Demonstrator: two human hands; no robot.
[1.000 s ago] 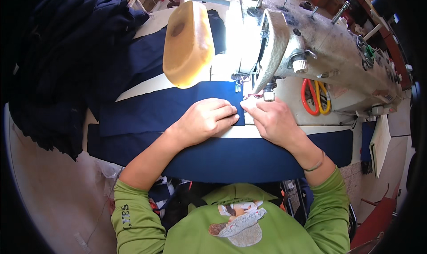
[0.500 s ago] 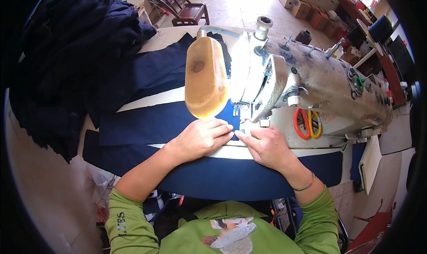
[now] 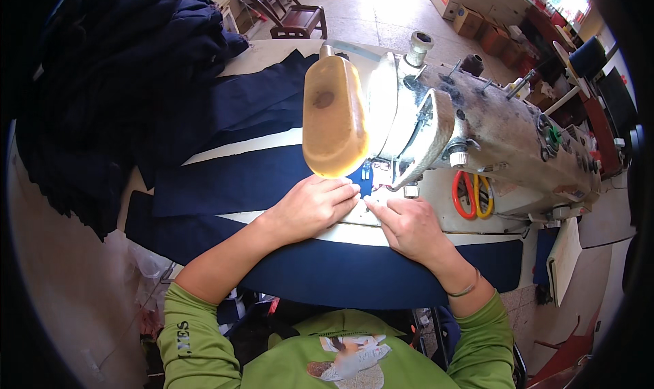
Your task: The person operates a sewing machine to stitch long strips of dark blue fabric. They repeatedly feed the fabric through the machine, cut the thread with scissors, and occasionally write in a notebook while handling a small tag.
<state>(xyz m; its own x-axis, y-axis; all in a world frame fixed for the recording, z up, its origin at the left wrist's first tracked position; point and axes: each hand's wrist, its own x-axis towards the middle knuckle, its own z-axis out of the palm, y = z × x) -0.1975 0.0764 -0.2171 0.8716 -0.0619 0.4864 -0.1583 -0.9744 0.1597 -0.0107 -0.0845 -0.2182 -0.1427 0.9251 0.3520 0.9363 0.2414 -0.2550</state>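
A navy cloth panel (image 3: 231, 181) lies on the sewing machine bed, its right end under the presser foot (image 3: 368, 169). My left hand (image 3: 315, 206) rests flat on the panel's near edge, fingers together, just short of the foot. Close beside it, my right hand (image 3: 410, 229) has curled fingers, its index fingertip and thumb at the cloth's corner by the foot. The grip itself is partly hidden. The sewing machine (image 3: 477, 116) carries a lit lamp with an amber cover (image 3: 335, 116), which hangs over the cloth and hides part of it.
Another navy piece (image 3: 354, 273) lies along the table's near edge, under my forearms. Scissors with red and yellow handles (image 3: 472, 195) sit beneath the machine arm. A big pile of navy cloth (image 3: 116, 82) stands at the left. Behind are a wooden chair (image 3: 298, 20) and cardboard boxes (image 3: 468, 22).
The cloth's corner has slid away from me toward the presser foot, and less of it shows between my hands. Both hands have moved slightly forward with it. The whole view has shifted a little.
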